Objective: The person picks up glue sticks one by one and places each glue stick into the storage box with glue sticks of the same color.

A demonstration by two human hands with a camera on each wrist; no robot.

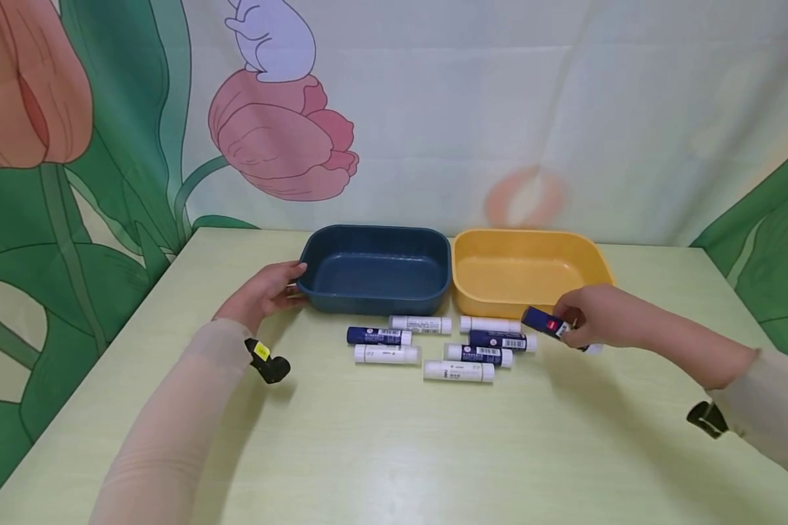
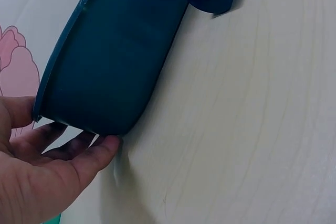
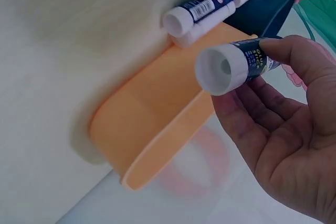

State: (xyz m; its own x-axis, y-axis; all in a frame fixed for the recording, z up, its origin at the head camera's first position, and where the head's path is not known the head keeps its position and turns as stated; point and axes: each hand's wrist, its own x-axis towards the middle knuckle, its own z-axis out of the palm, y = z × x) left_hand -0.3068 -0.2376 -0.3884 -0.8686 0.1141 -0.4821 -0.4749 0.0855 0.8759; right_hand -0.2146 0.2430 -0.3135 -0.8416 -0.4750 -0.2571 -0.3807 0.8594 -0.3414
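My right hand (image 1: 587, 313) pinches a dark blue glue stick (image 3: 254, 56) between thumb and fingers, just in front of the yellow bin (image 1: 462, 292). The stick's white hollow end faces the right wrist camera. At the far left, my left hand (image 1: 269, 292) grips the left end of a dark blue bin (image 1: 374, 303), thumb at the rim and fingers against the outer wall below it. More glue sticks lie on the table before the bins, among them a blue one (image 1: 377, 335) and white ones (image 1: 458, 371). Both bins show bare insides in the head view.
The two bins stand side by side near the table's back edge. Behind them hangs a white cloth (image 1: 420, 146) printed with flowers. The pale wooden table (image 1: 394, 452) stretches toward me. A small black clip-like piece (image 1: 272, 364) sits at my left wrist.
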